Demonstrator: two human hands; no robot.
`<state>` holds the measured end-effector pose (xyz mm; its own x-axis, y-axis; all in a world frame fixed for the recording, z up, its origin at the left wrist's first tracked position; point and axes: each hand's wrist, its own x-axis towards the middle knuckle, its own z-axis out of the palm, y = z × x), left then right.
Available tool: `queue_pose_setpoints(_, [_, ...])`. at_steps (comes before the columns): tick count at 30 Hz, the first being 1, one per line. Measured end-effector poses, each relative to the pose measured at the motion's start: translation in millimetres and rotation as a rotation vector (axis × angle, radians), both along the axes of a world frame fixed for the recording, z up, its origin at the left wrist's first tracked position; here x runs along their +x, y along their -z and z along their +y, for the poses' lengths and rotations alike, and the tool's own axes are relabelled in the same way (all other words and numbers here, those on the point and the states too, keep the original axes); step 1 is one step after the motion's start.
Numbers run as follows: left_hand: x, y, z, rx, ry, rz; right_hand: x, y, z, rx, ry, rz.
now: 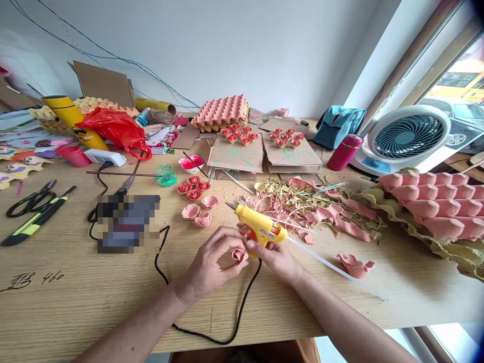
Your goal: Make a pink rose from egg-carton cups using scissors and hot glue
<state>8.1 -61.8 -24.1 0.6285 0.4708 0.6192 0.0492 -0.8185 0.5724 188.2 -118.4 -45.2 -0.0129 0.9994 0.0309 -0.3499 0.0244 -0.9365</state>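
My right hand [278, 259] is wrapped round a yellow hot glue gun [259, 222], its nozzle pointing up and left. A long clear glue stick [333, 267] sticks out of its back, and a black cord [242, 312] hangs from the handle. Beside it, my left hand [212, 257] pinches a small pink paper flower [239, 255] made of egg-carton pulp, near the gun's handle. Just beyond my left hand lie several pink carton cups [191, 212] and a cluster of red-painted flowers [194, 187]. A torn pink carton piece [356, 265] lies to the right of my right hand.
Pink and olive carton scraps [310, 206] spread across the middle right. Egg trays [431, 206] are stacked at the right, near a fan [408, 133] and a magenta bottle [345, 152]. Cardboard with red flowers [236, 156] stands behind. Scissors [32, 199] and a cutter knife [40, 217] lie left.
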Motion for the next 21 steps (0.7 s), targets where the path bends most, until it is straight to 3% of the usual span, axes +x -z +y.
queue_pose_setpoints(13, [0.9, 0.4, 0.0, 0.004, 0.043, 0.01, -1.3, -7.4, -0.8, 0.054, -0.003, -0.001])
queue_pose_setpoints(18, [1.4, 1.3, 0.6, -0.044, 0.011, -0.003, 2.2, -8.4, 1.1, 0.051, 0.059, -0.059])
queue_pose_setpoints(21, [1.8, -0.7, 1.2, -0.079, -0.018, -0.006, 3.5, -9.8, 2.4, 0.045, 0.055, 0.024])
